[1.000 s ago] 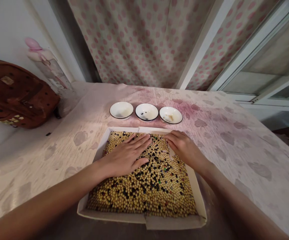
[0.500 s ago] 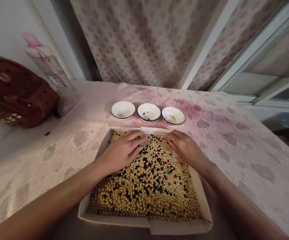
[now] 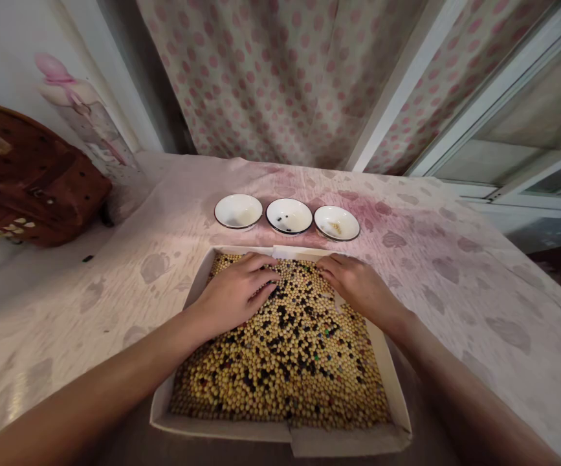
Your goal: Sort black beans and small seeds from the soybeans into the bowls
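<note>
A shallow cardboard tray (image 3: 222, 428) holds a layer of small round beads (image 3: 280, 362), mostly yellow with many black and a few green and red. My left hand (image 3: 239, 288) lies over the upper left of the beads, fingers spread and resting on them. At the upper right, my right hand (image 3: 352, 285) has its fingers curled together and tips down at the beads. Whether anything is between those fingertips is hidden. Beyond the tray stand three white dark-rimmed bowls: the left bowl (image 3: 238, 210), the middle bowl (image 3: 290, 213) with a few black pieces, and the right bowl (image 3: 337, 221) with some yellowish pieces.
A patterned pinkish cloth (image 3: 455, 310) covers the table. On the left are a brown backpack (image 3: 32, 175) and a pink-topped wrapped item (image 3: 76, 103). A small dark piece (image 3: 88, 259) lies on the cloth. A dotted curtain (image 3: 280, 77) hangs behind the table.
My right hand has shifted very slightly to the left. My left hand stays almost still on the beads, and the view has tilted a little.
</note>
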`<state>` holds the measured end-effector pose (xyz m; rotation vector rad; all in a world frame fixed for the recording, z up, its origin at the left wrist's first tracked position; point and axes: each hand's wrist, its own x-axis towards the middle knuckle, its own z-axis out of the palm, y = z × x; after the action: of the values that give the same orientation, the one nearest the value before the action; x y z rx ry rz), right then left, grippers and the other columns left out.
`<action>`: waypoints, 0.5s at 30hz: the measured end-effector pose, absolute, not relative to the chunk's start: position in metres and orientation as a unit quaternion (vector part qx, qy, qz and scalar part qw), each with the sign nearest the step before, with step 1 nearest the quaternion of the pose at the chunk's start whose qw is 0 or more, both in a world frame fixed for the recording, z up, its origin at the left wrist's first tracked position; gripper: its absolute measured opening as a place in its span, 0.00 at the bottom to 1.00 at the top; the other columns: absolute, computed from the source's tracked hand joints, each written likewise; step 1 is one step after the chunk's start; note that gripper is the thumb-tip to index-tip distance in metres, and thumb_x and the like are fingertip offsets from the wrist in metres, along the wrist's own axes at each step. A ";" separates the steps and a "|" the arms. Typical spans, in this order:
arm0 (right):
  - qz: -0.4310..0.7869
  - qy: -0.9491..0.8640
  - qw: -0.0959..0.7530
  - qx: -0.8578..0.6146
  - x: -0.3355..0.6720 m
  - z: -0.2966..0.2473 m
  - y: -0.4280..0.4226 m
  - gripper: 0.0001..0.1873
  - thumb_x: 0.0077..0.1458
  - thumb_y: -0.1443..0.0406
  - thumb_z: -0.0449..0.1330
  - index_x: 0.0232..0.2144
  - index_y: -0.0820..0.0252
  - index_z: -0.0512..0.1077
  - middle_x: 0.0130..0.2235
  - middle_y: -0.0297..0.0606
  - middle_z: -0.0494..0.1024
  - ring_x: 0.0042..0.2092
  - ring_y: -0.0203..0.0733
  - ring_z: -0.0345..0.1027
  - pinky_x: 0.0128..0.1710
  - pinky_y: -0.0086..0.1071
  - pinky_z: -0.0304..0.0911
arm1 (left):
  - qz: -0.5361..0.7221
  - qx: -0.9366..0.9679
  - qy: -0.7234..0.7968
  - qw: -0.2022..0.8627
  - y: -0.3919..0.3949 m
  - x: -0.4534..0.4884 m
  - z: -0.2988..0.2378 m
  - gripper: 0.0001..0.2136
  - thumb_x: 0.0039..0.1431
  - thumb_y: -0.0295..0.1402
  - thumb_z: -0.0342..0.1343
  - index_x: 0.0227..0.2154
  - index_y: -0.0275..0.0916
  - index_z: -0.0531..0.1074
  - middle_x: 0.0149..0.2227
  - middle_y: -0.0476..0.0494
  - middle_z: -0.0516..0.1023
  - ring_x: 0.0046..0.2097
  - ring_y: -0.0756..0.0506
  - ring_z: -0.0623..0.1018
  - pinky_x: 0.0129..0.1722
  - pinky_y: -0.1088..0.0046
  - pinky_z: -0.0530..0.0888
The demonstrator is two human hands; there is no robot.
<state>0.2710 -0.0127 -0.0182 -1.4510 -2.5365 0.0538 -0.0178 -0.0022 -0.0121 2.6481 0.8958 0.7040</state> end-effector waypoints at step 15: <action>0.043 -0.840 0.122 -0.527 0.275 -0.017 -0.019 0.12 0.71 0.65 0.46 0.37 0.59 0.67 0.36 0.43 0.75 0.38 0.45 0.70 0.39 0.37 0.63 | 0.250 0.910 0.302 0.136 -0.002 -0.019 -0.014 0.10 0.71 0.29 0.51 0.46 0.39 0.77 0.53 0.39 0.76 0.55 0.39 0.76 0.56 0.54 0.77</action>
<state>0.2754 -0.0189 -0.0172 -1.5367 -2.4519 0.1269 -0.0191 -0.0023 -0.0143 2.6360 0.8739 0.7234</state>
